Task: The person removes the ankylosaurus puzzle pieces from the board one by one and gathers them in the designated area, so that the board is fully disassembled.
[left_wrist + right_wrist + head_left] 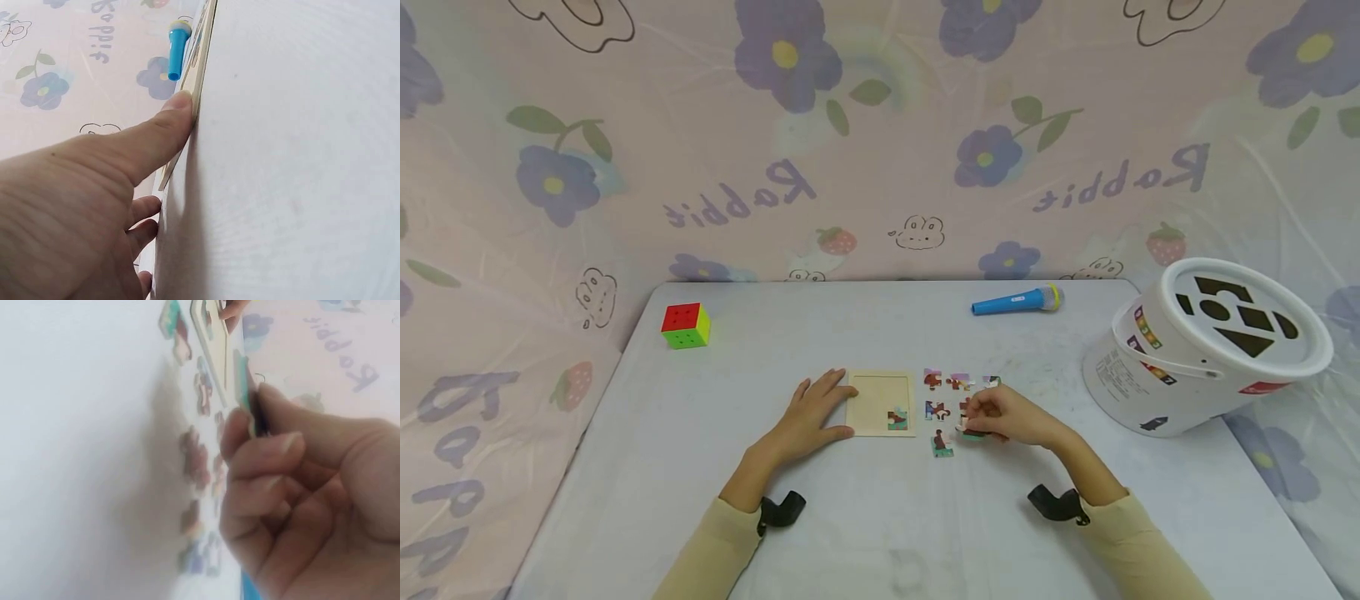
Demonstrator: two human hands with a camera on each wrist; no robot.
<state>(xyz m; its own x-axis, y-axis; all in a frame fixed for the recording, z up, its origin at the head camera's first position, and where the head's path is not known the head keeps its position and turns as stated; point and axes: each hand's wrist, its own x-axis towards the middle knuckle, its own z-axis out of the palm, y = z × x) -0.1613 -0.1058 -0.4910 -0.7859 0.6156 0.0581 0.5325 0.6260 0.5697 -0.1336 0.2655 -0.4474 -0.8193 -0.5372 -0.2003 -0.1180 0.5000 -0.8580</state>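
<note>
A shallow wooden puzzle tray (868, 408) lies on the table with one jigsaw piece (897, 418) in its lower right corner. My left hand (811, 419) rests at the tray's left side, fingers spread; in the left wrist view the thumb (178, 109) touches the tray's edge. My right hand (1011, 415) pinches a puzzle piece (245, 394) with a green part between thumb and fingers, above the loose pieces right of the tray. Among these are a brown piece (932, 379), a blue-brown one (937, 410) and a green-edged one (942, 444). The right hand partly hides others.
A blue toy microphone (1015, 301) lies near the table's back edge. A red and green puzzle cube (686, 326) sits at the back left. On the right stands a large white bucket (1131, 392) with shape holes in its lid. A patterned curtain (880, 150) hangs behind.
</note>
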